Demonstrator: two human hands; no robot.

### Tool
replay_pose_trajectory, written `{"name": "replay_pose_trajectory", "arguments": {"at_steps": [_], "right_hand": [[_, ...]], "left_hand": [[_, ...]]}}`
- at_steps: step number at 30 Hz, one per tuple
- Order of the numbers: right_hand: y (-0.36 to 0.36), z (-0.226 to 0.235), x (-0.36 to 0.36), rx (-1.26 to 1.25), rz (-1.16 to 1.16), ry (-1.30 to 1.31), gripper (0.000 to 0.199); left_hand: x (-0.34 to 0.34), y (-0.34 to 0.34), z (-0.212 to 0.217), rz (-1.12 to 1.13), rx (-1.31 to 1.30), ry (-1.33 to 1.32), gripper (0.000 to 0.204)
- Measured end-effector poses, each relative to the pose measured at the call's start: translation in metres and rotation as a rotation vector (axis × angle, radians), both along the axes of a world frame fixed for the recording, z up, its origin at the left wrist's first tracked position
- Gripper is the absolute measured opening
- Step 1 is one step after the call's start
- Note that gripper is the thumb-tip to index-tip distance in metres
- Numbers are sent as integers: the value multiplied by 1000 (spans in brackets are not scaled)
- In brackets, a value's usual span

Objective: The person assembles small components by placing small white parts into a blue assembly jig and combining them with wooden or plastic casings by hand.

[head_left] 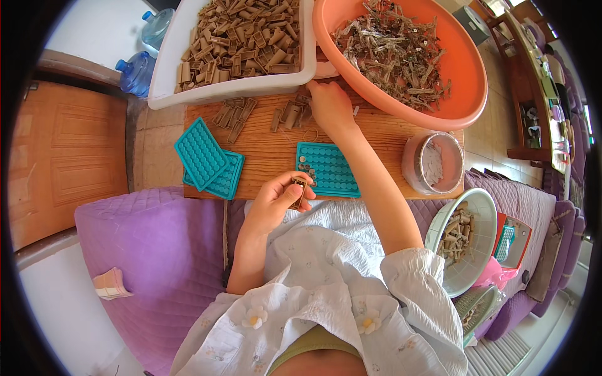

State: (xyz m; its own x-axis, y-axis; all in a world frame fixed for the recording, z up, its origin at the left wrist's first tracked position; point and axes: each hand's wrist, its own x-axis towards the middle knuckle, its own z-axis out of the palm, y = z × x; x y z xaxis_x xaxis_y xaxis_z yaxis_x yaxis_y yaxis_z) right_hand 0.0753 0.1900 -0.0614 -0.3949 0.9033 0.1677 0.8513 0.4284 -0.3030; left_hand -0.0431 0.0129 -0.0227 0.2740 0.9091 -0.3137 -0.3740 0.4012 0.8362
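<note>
My left hand [276,199] holds a small brown clip-like piece [298,187] near the front edge of a wooden board [269,147]. My right hand [330,106] reaches to the far side of the board, fingers curled among loose brown pieces [290,114]; whether it grips one is unclear. A teal dimpled tray [329,170] with a few small round parts in it lies between my hands. Two more teal trays [204,156] are stacked to the left.
A white tub [169,75] full of brown pieces and an orange basin [467,75] of metal springs sit at the back. A small pink container [414,163] and a white bowl [483,207] stand at the right. Purple quilted cushion [144,250] below.
</note>
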Motion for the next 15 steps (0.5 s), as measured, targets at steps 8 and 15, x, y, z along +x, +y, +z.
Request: {"name": "replay_pose_trajectory", "arguments": {"at_steps": [8, 15], "right_hand": [[-19, 19, 24, 396, -16, 488, 26], [-87, 35, 48, -401, -288, 1138, 21]], "left_hand": [[0, 0, -1, 78, -47, -18, 29], [6, 1, 1, 93, -34, -100, 28]]}}
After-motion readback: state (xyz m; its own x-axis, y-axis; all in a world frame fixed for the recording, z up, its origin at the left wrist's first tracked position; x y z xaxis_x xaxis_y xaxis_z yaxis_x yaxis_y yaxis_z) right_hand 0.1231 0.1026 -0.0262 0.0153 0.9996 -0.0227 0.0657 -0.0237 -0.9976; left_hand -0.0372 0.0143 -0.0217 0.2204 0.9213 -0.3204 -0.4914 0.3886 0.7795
